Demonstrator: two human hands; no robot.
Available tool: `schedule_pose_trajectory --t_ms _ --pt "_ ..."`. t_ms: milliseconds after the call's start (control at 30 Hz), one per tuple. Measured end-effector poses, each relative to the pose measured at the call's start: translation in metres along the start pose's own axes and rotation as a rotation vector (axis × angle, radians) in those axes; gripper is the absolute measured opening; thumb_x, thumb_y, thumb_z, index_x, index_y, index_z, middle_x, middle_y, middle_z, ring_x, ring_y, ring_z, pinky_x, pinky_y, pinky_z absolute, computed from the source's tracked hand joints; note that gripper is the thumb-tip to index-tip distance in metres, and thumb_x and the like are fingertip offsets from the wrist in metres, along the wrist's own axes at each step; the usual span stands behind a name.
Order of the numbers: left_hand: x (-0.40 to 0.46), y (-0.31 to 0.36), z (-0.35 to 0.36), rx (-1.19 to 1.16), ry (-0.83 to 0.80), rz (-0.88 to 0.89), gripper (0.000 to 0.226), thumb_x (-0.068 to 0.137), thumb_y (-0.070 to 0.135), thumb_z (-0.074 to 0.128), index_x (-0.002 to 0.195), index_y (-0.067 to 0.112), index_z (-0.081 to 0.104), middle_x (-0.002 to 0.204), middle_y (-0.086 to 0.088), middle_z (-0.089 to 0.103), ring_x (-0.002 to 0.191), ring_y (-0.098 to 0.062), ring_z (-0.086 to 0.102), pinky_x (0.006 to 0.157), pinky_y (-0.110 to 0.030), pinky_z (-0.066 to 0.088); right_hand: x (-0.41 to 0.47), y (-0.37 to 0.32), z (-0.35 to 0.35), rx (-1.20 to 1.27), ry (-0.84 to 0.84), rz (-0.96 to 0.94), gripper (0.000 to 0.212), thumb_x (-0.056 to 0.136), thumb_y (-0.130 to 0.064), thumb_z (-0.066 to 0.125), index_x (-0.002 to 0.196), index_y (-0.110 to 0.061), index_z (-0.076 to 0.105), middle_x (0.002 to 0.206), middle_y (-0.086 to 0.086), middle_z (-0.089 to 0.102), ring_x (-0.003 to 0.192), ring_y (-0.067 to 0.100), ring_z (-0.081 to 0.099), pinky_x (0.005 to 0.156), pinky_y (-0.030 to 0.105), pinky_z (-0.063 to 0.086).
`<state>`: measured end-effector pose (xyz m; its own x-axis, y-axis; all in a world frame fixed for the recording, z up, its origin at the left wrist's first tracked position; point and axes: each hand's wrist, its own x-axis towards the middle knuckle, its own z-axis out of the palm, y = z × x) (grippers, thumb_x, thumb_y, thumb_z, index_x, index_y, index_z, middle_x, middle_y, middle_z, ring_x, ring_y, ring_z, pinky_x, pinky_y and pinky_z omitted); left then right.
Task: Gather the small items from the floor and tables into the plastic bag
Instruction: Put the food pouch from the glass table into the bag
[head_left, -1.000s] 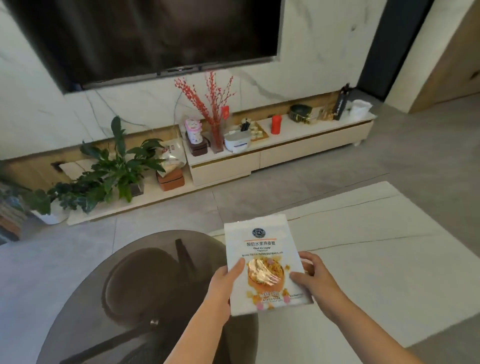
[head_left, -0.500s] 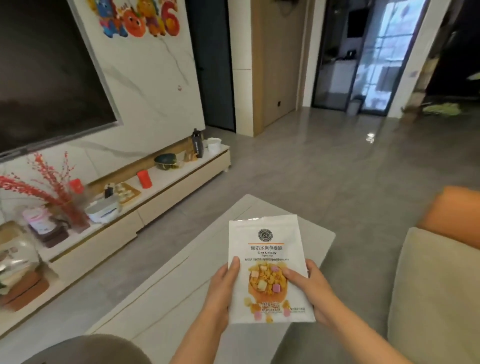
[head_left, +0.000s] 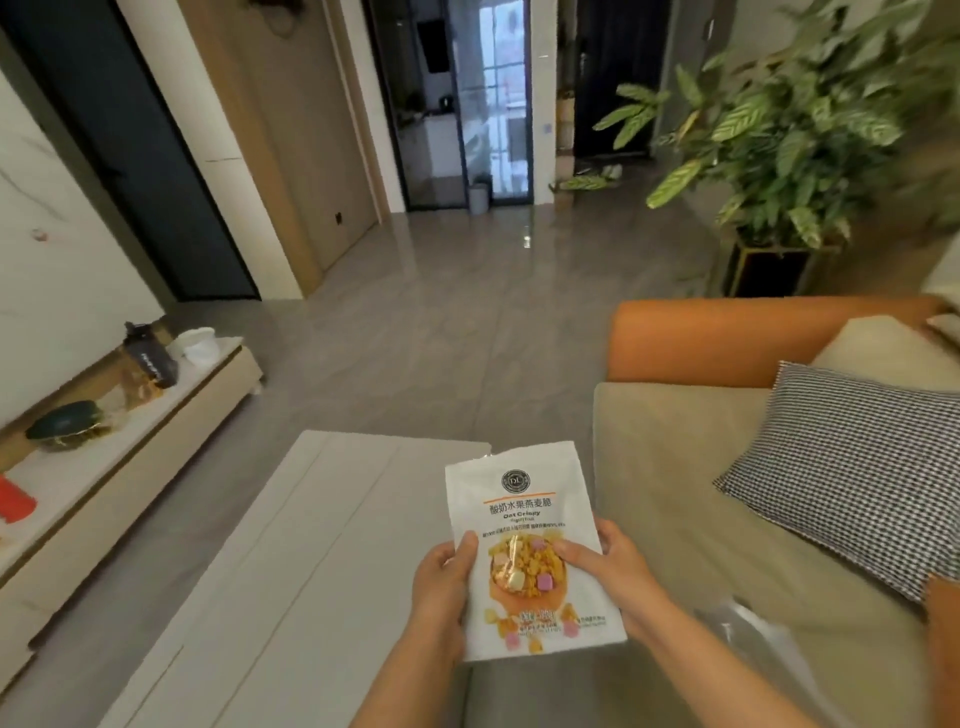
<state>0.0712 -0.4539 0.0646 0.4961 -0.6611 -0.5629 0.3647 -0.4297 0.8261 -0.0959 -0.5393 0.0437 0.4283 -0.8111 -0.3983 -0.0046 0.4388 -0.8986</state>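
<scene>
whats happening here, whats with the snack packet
A person holds a white oat snack pouch upright in both hands, left hand on its left edge, right hand on its right. They stand between a pale coffee table and a sofa. A clear plastic bag lies on the sofa seat; the pouch is not yet in it.

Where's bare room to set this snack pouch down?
The pale coffee table left of the snack pouch shows bare top. The sofa seat is free between its orange arm and checked cushion. The TV console is crowded.
</scene>
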Motion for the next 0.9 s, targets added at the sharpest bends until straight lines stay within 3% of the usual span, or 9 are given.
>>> schedule_pose_trajectory --t_ms 100,200,300,433,533,667,833,900 --pt "0.014 -0.001 0.036 0.088 -0.108 -0.014 0.023 0.095 0.025 0.057 0.090 0.003 0.056 0.087 -0.019 0.073 0.067 -0.029 0.069 0.049 -0.029 0.054 -0.004 0.003 -0.031 0.064 0.122 -0.002 0.027 0.082 -0.004 0.070 0.099 -0.016 0.053 0.095 0.007 0.068 0.075 0.021 0.069 0.054 0.030 0.058" --pt "0.029 -0.004 0.067 0.157 -0.217 -0.031 0.022 0.095 0.025 0.058 0.091 0.003 0.056 0.090 -0.019 0.073 0.070 -0.030 0.069 0.052 -0.031 0.055 -0.009 0.007 -0.057 0.147 0.247 0.023 0.033 0.080 -0.007 0.072 0.105 -0.012 0.052 0.101 0.011 0.069 0.084 0.029 0.069 0.067 0.040 0.059" --pt "0.045 -0.004 0.097 0.245 -0.347 -0.033 0.021 0.095 0.024 0.057 0.094 0.003 0.056 0.091 -0.017 0.071 0.072 -0.029 0.068 0.056 -0.032 0.056 -0.016 0.013 -0.080 0.261 0.357 0.068 0.051 0.073 -0.014 0.079 0.117 -0.010 0.054 0.107 0.015 0.071 0.097 0.035 0.068 0.088 0.053 0.053" --pt "0.064 -0.007 0.133 0.389 -0.557 -0.058 0.023 0.094 0.026 0.058 0.098 0.004 0.055 0.091 -0.016 0.072 0.074 -0.029 0.070 0.064 -0.038 0.058 -0.029 0.033 -0.098 0.409 0.496 0.033 0.081 0.055 -0.034 0.089 0.126 -0.019 0.053 0.115 0.012 0.070 0.105 0.034 0.066 0.096 0.057 0.048" --pt "0.074 -0.017 0.156 0.509 -0.717 -0.065 0.017 0.095 0.024 0.058 0.092 0.008 0.054 0.084 -0.013 0.071 0.064 -0.022 0.067 0.055 -0.031 0.055 -0.042 0.048 -0.098 0.509 0.620 -0.023 0.065 0.068 -0.030 0.083 0.126 -0.019 0.056 0.118 0.011 0.068 0.108 0.034 0.065 0.097 0.057 0.047" --pt "0.077 -0.037 0.179 0.633 -0.861 -0.082 0.015 0.092 0.021 0.062 0.088 0.007 0.057 0.083 -0.014 0.071 0.066 -0.024 0.066 0.063 -0.034 0.056 -0.058 0.078 -0.094 0.613 0.811 -0.037 0.036 0.085 -0.016 0.068 0.120 -0.013 0.061 0.113 0.014 0.070 0.104 0.034 0.067 0.094 0.057 0.049" --pt "0.072 -0.069 0.206 0.818 -1.019 -0.082 0.021 0.093 0.027 0.060 0.079 0.012 0.065 0.084 -0.009 0.073 0.073 -0.023 0.066 0.075 -0.037 0.054 -0.079 0.109 -0.090 0.648 1.129 -0.046 0.025 0.088 -0.013 0.065 0.113 -0.015 0.065 0.107 0.009 0.072 0.099 0.030 0.068 0.085 0.049 0.055" --pt "0.071 -0.085 0.220 0.914 -1.066 -0.042 0.027 0.093 0.031 0.057 0.070 0.019 0.063 0.079 -0.005 0.069 0.074 -0.020 0.060 0.074 -0.035 0.049 -0.091 0.123 -0.094 0.681 1.241 -0.039 0.029 0.087 -0.014 0.065 0.116 -0.015 0.063 0.108 0.009 0.072 0.100 0.031 0.068 0.089 0.053 0.053"
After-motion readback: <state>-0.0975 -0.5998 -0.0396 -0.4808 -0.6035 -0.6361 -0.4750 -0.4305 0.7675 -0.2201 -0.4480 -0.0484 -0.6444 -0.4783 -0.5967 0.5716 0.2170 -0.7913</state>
